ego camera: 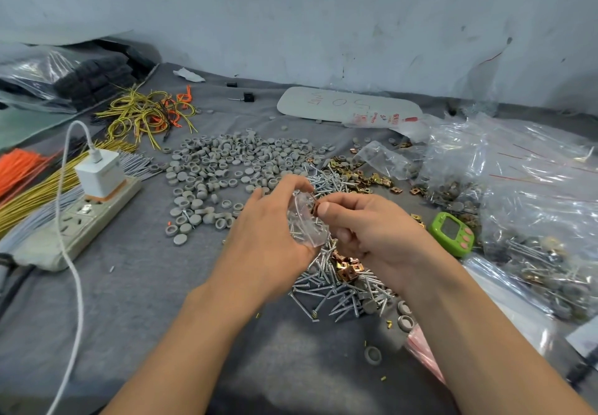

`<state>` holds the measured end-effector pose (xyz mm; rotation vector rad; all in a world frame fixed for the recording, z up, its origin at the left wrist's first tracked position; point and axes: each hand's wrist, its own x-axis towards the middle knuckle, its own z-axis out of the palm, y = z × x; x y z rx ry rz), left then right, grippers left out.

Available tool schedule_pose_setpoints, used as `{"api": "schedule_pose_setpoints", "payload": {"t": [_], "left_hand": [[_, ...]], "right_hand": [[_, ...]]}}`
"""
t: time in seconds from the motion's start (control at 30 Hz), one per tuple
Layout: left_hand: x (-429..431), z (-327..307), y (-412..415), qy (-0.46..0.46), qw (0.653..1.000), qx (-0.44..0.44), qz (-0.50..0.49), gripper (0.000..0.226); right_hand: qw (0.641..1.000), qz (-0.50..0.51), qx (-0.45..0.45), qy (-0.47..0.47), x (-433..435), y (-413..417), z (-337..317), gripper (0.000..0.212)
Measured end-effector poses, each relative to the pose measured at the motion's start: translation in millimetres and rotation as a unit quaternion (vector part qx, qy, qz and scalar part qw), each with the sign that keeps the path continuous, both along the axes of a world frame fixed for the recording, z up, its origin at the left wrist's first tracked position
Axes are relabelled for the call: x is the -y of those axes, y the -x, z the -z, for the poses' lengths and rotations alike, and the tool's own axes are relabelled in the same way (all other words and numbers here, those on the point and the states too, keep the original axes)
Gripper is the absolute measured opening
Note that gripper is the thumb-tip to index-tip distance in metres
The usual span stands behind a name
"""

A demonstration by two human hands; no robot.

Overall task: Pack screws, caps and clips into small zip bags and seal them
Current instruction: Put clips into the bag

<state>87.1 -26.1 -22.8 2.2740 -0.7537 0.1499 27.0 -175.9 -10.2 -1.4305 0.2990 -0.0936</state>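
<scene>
My left hand [265, 236] holds a small clear zip bag [305, 220] with several screws inside, its mouth facing right. At that mouth, my right hand [365, 227] pinches a copper-coloured clip [314, 208] between thumb and forefinger. Below both hands lies a pile of silver screws [330, 288] with more clips [346, 264] mixed in. Grey round caps [226, 165] are spread in a wide heap beyond the hands. Another patch of brass clips [359, 172] lies to the right of the caps.
A white power strip with a charger [97, 194] and its cable sits at left, beside bundles of yellow, grey and orange ties [35, 188]. A green timer [453, 233] and heaps of filled clear bags [530, 207] crowd the right. Pink-edged bags [424, 356] lie near my right forearm.
</scene>
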Motion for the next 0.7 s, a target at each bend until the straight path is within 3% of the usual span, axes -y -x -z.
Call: {"api": "schedule_pose_setpoints", "payload": {"t": [0.2,0.27,0.37,0.47,0.57,0.7], "left_hand": [[3,-1,7,-0.017,1.0,0.007,0.013,0.06],[4,1,5,0.006,1.0,0.021,0.02,0.057],[5,0,-1,0.04,0.999,0.009,-0.008,0.053],[3,1,-4,0.041,0.993,0.087,-0.072,0.041],[-1,1,-8,-0.013,0.977,0.177,-0.116,0.036],[-1,3,-9,-0.116,0.976,0.164,-0.087,0.053]], "right_hand": [[0.97,0.036,0.018,0.24,-11,-3,-1,0.014],[0.975,0.024,0.021,0.222,-16,-4,-1,0.018],[0.976,0.093,0.015,0.199,-9,-3,-6,0.016],[0.965,0.147,-0.044,0.214,9,1,-12,0.019],[0.962,0.151,-0.085,0.213,17,4,-11,0.036],[0.98,0.096,-0.048,0.169,15,9,-3,0.049]]}}
